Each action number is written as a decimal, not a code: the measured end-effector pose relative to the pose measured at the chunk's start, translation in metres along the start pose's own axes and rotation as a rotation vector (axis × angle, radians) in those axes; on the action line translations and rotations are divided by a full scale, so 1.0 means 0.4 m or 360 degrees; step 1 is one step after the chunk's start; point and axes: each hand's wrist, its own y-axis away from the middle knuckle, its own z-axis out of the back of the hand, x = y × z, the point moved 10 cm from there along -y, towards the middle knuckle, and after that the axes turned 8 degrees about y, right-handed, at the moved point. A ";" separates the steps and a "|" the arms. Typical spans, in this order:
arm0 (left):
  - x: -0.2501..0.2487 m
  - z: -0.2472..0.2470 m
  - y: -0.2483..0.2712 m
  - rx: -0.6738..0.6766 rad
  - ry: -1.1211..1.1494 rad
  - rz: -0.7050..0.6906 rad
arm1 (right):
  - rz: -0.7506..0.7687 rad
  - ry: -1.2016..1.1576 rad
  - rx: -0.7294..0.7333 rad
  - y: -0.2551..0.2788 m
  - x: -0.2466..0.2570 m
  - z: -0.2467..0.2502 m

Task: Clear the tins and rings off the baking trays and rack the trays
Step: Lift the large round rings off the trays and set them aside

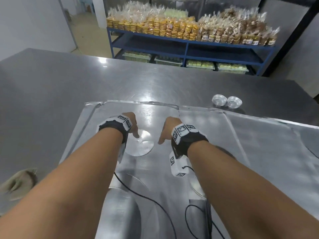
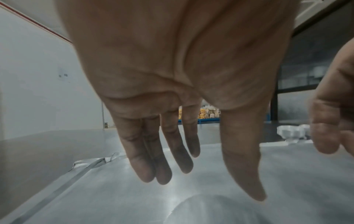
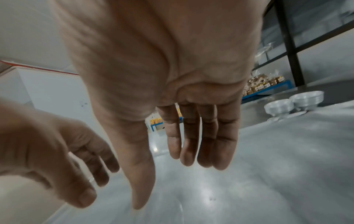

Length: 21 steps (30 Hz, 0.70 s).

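A flat steel baking tray [image 1: 198,121] lies on the table in front of me. On it sits a thin round metal disc [image 1: 141,145], seen too in the left wrist view as the disc [image 2: 210,210]. My left hand [image 1: 132,124] hovers palm down over the disc's far left edge, fingers [image 2: 162,174] straight and holding nothing. My right hand [image 1: 168,130] hangs open just right of the disc, with its fingers [image 3: 191,159] straight above the tray [image 3: 287,151]. Two stacks of small tins [image 1: 219,100] [image 1: 234,101] stand on the table beyond the tray's far right corner.
A second tray [image 1: 276,144] overlaps on the right. More round discs [image 1: 196,187] lie partly hidden under my forearms. A crumpled cloth [image 1: 19,181] lies at the table's left front. Blue shelves [image 1: 186,49] of bagged biscuits stand behind the table.
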 end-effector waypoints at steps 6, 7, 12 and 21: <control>0.086 -0.066 -0.110 0.0141 -0.0081 -0.0025 | 0.0005 -0.0041 0.0109 -0.138 0.084 -0.132; 0.094 -0.082 -0.126 0.0161 -0.0102 -0.0031 | 0.0004 -0.0042 0.0124 -0.157 0.090 -0.147; 0.103 -0.130 -0.163 0.0204 -0.0129 -0.0101 | 0.0012 0.0019 0.0088 -0.220 0.116 -0.188; 0.116 -0.146 -0.171 0.0156 -0.0026 -0.0042 | -0.0159 -0.0006 0.0140 -0.256 0.103 -0.207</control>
